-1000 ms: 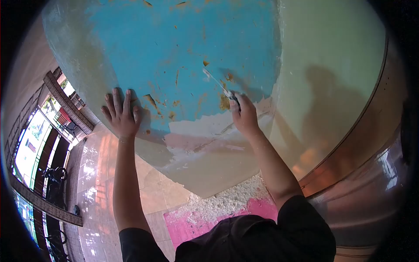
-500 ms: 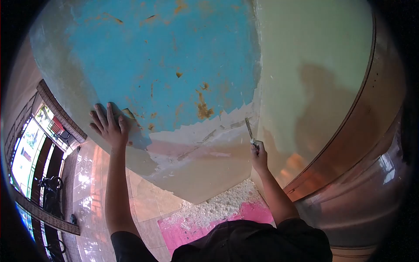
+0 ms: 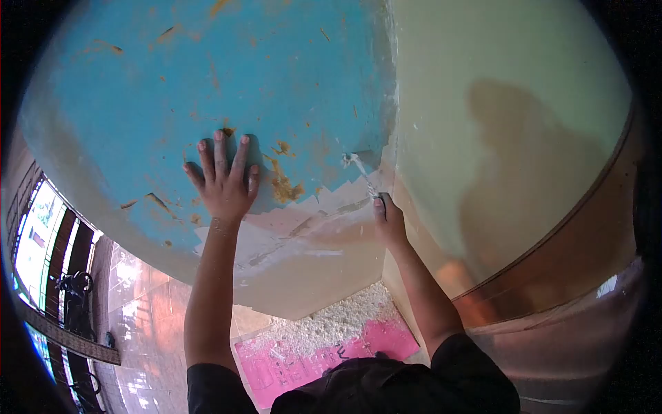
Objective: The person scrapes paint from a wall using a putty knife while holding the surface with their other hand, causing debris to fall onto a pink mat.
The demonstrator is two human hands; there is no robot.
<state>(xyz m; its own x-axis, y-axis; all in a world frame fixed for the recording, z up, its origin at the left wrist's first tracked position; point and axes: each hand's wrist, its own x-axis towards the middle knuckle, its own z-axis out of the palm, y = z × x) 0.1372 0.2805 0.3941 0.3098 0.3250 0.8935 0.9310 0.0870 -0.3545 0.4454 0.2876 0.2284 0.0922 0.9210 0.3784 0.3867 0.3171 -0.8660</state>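
My left hand [image 3: 227, 190] lies flat with fingers spread on the blue-painted wall [image 3: 262, 83], just beside some brown bare patches [image 3: 284, 183]. In my right hand [image 3: 391, 221], the fingers are wrapped around the handle of a scraper [image 3: 367, 178]. The scraper's upper end is against the wall near the corner, at the ragged lower border of the blue paint, with whitish flakes around it. Below that border runs a scraped pale band [image 3: 310, 224] with grey streaks.
A pale green wall [image 3: 441, 90] meets the blue one at the corner and carries a shadow. White flakes [image 3: 338, 314] cover part of a pink sheet [image 3: 258, 359] on the floor. A wooden panel [image 3: 579, 241] stands right; a bicycle [image 3: 76, 297] shows far left.
My left hand has shifted right and up across the blue wall. My right hand has raised the scraper from the pale band to the blue paint's edge. The view has shifted.
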